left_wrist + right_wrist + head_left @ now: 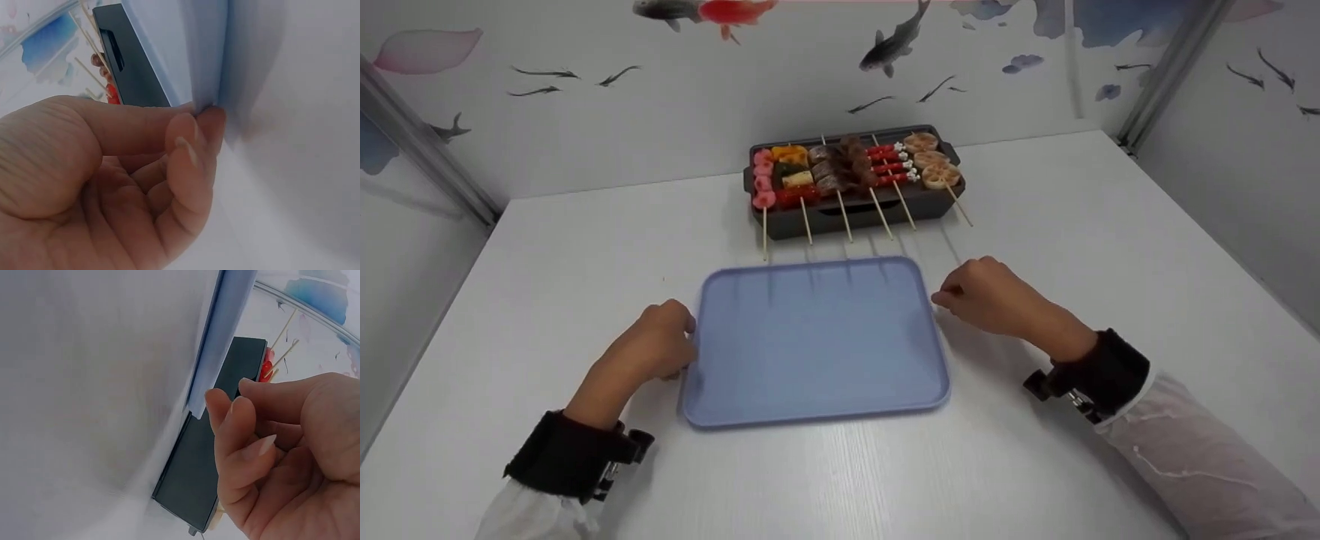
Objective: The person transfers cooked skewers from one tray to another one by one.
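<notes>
A light blue rectangular tray (817, 345) lies flat on the white table. My left hand (656, 341) pinches its left rim between thumb and fingers, seen close up where the tray edge (208, 56) meets the fingertips (212, 121). Just beside the right rim is my right hand (990, 296), its fingers loosely bent. In the right wrist view a small gap shows between thumb and forefinger, with nothing held there; the tray edge (219, 349) passes close to the fingertips (216, 405).
Behind the tray stands a dark grill box (855, 217) topped with several food skewers, including pink balls (763, 180) and lotus root slices (941, 176). Their sticks jut toward the tray. Wall panels painted with fish (892, 45) border the white table (585, 247).
</notes>
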Demonstrator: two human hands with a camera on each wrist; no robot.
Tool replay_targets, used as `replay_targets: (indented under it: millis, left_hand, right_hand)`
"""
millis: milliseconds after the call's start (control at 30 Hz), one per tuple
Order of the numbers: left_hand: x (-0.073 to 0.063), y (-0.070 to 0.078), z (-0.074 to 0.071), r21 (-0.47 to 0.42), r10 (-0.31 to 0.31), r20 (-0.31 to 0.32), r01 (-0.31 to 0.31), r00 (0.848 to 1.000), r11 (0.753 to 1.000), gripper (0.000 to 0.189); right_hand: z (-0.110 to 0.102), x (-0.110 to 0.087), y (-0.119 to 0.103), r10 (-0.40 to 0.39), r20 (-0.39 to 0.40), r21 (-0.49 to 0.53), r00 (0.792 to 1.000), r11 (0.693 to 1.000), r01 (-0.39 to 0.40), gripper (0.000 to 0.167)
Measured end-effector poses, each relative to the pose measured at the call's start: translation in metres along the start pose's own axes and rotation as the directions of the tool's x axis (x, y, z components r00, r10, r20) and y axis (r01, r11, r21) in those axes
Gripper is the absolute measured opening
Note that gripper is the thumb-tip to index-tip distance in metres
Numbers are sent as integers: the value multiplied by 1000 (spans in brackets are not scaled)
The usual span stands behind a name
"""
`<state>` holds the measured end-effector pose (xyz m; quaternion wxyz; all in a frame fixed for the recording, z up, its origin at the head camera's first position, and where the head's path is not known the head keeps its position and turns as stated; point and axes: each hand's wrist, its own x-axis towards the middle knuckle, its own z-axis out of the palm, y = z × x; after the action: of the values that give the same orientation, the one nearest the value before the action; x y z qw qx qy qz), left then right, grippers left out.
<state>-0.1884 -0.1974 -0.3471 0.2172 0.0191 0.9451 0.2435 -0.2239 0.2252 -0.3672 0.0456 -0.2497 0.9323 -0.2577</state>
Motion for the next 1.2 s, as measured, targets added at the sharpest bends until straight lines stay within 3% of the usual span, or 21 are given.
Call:
replay_targets:
  millis: [267, 467, 667, 800, 967, 1200]
  left_hand:
    - [4, 11, 4, -30, 14, 21, -14, 1000, 999, 54]
    - [5, 20, 9, -68, 24, 39, -22, 999, 997, 54]
    - [6, 29, 15, -86, 63, 44, -59, 997, 995, 42]
    - [7, 34, 20, -95, 75, 37, -71, 997, 993, 18]
    - [10, 37, 23, -138, 96, 48, -89, 994, 986, 26]
    - [14, 42, 26, -165, 117, 62, -106, 991, 981, 21]
  right_hand:
    - [-5, -1, 3, 99, 49, 27, 994, 995, -100, 19]
    - [-10, -3, 6, 140, 122, 54, 983, 988, -148, 26]
    - [-17, -5, 11, 194, 164, 67, 967, 976, -207, 18]
    - [-22, -5, 15, 224, 174, 84, 959, 967, -241, 15]
    - [-27, -6, 20, 266, 180, 81, 947, 956, -283, 15]
    - [-33, -8, 25, 302, 161, 60, 940, 947, -314, 18]
